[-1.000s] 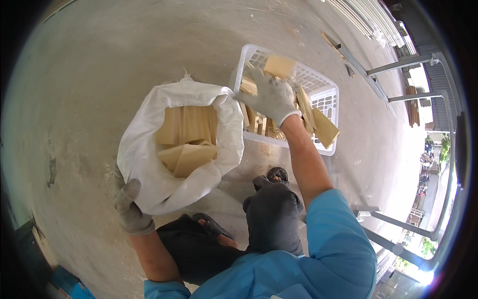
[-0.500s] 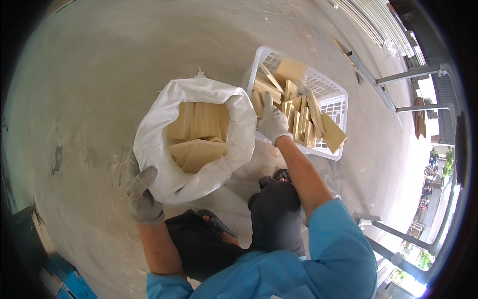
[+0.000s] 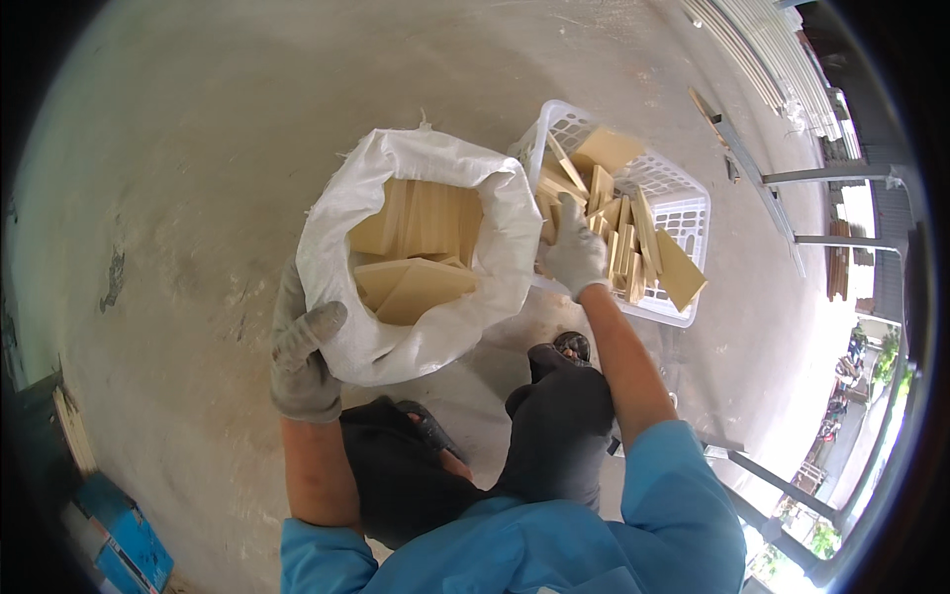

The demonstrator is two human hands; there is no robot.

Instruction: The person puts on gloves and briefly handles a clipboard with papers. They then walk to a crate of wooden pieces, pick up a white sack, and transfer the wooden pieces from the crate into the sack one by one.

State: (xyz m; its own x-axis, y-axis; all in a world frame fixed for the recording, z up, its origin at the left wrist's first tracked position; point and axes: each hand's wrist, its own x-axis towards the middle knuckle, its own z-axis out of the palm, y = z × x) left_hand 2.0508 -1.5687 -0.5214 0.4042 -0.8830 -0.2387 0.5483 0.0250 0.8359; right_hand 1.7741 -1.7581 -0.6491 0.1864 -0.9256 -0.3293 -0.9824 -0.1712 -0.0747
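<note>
Concrete floor [image 3: 198,119] underfoot. Right hand [image 3: 576,255], pulled back from deeper in the basket, is closed on wooden slats [image 3: 609,223] inside white basket [image 3: 683,213]; left hand [image 3: 302,361] still pinches white sack [image 3: 416,158] rim, sack half-filled with slats.

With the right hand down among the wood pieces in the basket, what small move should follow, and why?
Probably close the right hand on a few wood pieces and lift them toward the white sack: the left hand grips the sack's side, its mouth gapes, and similar pieces lie inside.
</note>
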